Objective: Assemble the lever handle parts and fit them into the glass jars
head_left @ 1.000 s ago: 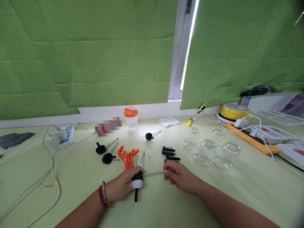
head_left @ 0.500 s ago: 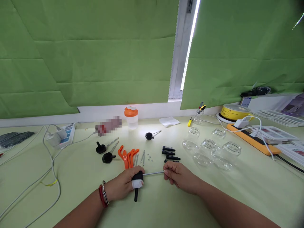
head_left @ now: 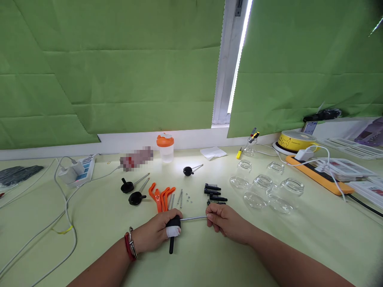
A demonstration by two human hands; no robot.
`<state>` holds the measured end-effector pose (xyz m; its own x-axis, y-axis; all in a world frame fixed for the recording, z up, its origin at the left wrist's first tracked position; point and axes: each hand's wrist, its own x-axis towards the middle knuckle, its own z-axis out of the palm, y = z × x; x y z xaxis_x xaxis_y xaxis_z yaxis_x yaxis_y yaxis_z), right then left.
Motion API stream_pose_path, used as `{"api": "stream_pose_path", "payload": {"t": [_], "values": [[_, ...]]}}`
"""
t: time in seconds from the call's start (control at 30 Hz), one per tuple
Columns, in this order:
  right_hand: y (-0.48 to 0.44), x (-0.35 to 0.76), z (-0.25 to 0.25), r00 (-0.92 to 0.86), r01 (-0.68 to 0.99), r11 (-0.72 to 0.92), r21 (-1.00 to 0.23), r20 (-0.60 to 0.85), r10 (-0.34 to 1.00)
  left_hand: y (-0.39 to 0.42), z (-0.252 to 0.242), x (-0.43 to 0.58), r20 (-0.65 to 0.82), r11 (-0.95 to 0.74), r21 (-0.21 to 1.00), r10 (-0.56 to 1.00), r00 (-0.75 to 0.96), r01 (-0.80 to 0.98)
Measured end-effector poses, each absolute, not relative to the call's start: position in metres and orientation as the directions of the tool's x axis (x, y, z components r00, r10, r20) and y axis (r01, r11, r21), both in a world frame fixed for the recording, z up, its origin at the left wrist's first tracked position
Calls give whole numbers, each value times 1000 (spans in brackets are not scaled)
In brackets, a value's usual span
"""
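My left hand (head_left: 158, 231) is wrapped round a black part (head_left: 171, 245) whose narrow end sticks out below the fingers. A thin metal rod (head_left: 193, 218) runs from that part to my right hand (head_left: 223, 223), which pinches the rod's far end. White wrapping covers one left finger. Just beyond the left hand lie orange levers (head_left: 158, 199) and several long screws (head_left: 180, 197). Black parts with springs (head_left: 216, 193) lie beyond the right hand, and small nuts (head_left: 188, 198) are between the groups.
Black lids with metal rods (head_left: 137, 198) lie at left and centre back. Clear glass jars (head_left: 263, 191) stand at right, near an orange power strip (head_left: 320, 175). White cables (head_left: 66, 211) cross the left side. An orange-lidded cup (head_left: 166, 148) stands by the wall.
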<state>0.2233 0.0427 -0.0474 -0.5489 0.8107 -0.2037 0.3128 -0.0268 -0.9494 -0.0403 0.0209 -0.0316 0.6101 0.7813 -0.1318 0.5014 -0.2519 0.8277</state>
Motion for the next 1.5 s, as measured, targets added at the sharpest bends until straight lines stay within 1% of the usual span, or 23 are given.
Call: {"api": "stream_pose_path", "payload": {"t": [0.33,0.53,0.67,0.77,0.83,0.87,0.93,1.0,1.03,1.07,1.1,1.13,1.2,1.37,1.5], "values": [[43,226,-49,-549,340,-43,-939,-235,802,22,-35,-41,-124,-259,824,784,608,503],[43,224,-48,-553,305,-39,-952,-210,806,21,-34,-41,-159,-218,835,784,600,505],[43,224,-50,-528,309,-31,-951,-198,825,19,-30,-39,-109,-272,810,801,589,520],[42,224,-51,-519,289,-44,-956,-195,832,15,-22,-43,-31,-345,756,830,557,556],[42,224,-51,-526,263,-62,-963,-196,828,15,-16,-53,88,-380,689,889,449,617],[42,224,-50,-530,261,-65,-963,-199,824,17,-14,-60,181,-375,654,921,345,657],[42,224,-50,-539,275,-63,-960,-208,816,23,-11,-79,385,-299,616,921,52,729],[42,225,-50,-541,286,-56,-956,-210,814,34,-10,-102,523,-140,634,802,-288,761],[41,225,-50,-542,290,-53,-955,-210,814,40,-11,-114,539,-29,657,716,-443,753],[41,225,-50,-543,294,-49,-955,-209,813,46,-12,-126,510,93,693,637,-578,715],[41,226,-50,-545,296,-46,-954,-208,812,52,-14,-138,437,220,727,583,-685,651],[40,226,-50,-548,297,-43,-954,-208,810,57,-17,-148,403,282,734,553,-729,619],[40,226,-50,-554,296,-42,-954,-207,806,64,-22,-163,363,349,721,545,-755,599],[39,227,-50,-559,293,-35,-956,-200,805,70,-35,-169,222,471,664,617,-755,580],[39,227,-51,-560,293,-26,-956,-194,805,69,-38,-161,150,545,595,647,-748,591]]}}
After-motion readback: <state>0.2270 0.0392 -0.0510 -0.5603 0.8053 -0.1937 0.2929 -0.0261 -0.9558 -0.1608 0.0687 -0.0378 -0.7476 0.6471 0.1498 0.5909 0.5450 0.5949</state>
